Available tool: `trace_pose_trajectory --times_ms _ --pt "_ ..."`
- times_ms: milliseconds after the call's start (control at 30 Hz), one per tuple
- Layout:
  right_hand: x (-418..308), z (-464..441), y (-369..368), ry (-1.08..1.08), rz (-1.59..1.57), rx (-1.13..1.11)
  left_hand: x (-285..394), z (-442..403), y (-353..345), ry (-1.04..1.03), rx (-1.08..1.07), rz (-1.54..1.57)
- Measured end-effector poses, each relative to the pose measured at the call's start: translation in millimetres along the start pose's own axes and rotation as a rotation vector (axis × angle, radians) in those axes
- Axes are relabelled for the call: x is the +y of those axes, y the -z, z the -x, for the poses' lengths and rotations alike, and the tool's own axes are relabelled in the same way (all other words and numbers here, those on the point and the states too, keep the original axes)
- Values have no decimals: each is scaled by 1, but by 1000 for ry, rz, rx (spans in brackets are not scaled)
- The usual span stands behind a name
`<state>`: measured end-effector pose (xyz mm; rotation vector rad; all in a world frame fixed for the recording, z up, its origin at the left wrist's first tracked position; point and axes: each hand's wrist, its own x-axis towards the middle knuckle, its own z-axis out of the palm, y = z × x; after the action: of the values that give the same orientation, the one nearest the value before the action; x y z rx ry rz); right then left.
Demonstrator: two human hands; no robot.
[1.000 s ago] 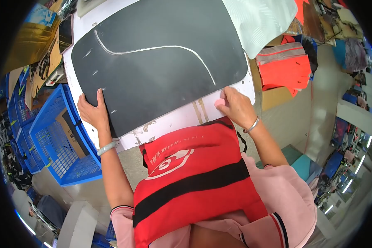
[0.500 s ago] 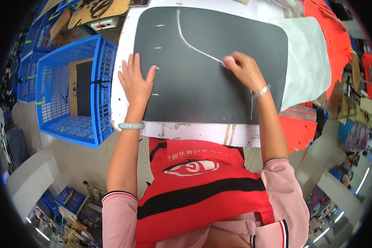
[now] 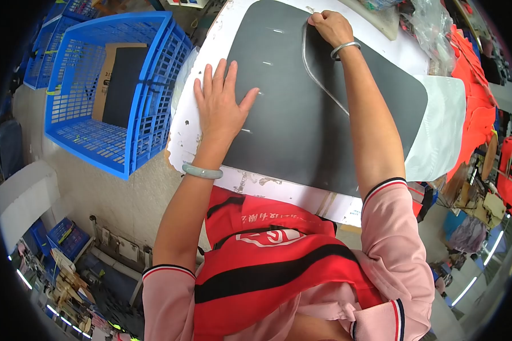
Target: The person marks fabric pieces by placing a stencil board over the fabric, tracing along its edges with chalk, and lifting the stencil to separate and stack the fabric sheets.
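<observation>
A large black sheet (image 3: 290, 125) with rounded corners lies on the white tabletop. Short pale marks (image 3: 267, 63) run in a row down its left part. A thin pale curved line (image 3: 318, 81) crosses the sheet and passes behind my right forearm; whether it is a cord or a marking is unclear. My left hand (image 3: 219, 105) lies flat with fingers spread, over the sheet's left edge and the white surface. At the far end of the curved line, my right hand (image 3: 331, 27) is closed in a pinch. What sits between its fingertips is hidden.
A blue plastic crate (image 3: 133, 128) holding cardboard and a dark panel stands left of the table. A pale grey-green sheet (image 3: 441, 125) sticks out on the right, beside orange-red material (image 3: 472, 102). Clear plastic bags (image 3: 435, 28) lie at the back right.
My right hand has moved along the curved line, away from me, to its far end, still pinched. My left hand stays flat at the left edge. The camera view has turned and shifted.
</observation>
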<state>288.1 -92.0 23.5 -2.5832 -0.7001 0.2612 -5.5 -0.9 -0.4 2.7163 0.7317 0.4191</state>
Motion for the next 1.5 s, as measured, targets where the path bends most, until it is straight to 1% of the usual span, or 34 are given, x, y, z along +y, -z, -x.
trace_pose_trajectory --times_ms 200,267,367,433,500,533,567,633,667,700,767,800,867,967,1100,1200,1267,1300,1367,1400,1467,1500 --pt "2 -3 -7 47 102 34 -1 0 -1 -33 49 -4" --pt "-7 1 -7 151 214 122 -2 1 -2 -40 54 -6" --pt "-15 16 -8 152 282 152 -2 1 -3 -44 44 -9" --pt "-9 21 -12 159 267 114 -3 1 -4 -39 44 -24" --pt "-20 44 -7 74 279 -37 -2 1 -4 -40 42 -31" --pt "-24 59 -1 139 345 -61 -2 0 -4 -36 44 -38" --pt "-23 71 1 129 344 -58 -2 0 -5 -45 41 -36" --pt "-19 92 5 225 367 -141 -2 1 -6 -39 50 -53" --pt "-11 102 9 354 368 -124 -2 1 -6 -44 59 -59" --pt "-3 111 13 346 366 -123 -3 1 -7 -52 55 -57" --pt "13 126 22 554 347 -88 -2 1 -7 -46 61 -75" --pt "21 133 27 546 349 -87 -2 0 -8 -53 57 -71" --pt "37 147 37 647 390 -59 -2 1 -8 -45 52 -81" --pt "58 170 54 654 479 -91 -3 1 -9 -53 52 -98" --pt "88 200 74 616 504 -114 -4 1 -10 -61 55 -108" --pt "107 225 85 544 529 -119 -5 1 -11 -77 56 -107" --pt "116 243 89 378 487 -107 -5 1 -12 -81 64 -120" --pt "117 253 89 369 486 -110 -5 1 -12 -86 57 -118" --pt "120 275 91 201 497 -97 -5 1 -12 -81 63 -136" --pt "121 286 91 189 501 -105 -5 0 -12 -83 65 -138" --pt "121 307 88 50 446 -67 -6 1 -14 -88 73 -126" --pt "121 317 86 38 451 -70 -6 1 -14 -91 76 -120"
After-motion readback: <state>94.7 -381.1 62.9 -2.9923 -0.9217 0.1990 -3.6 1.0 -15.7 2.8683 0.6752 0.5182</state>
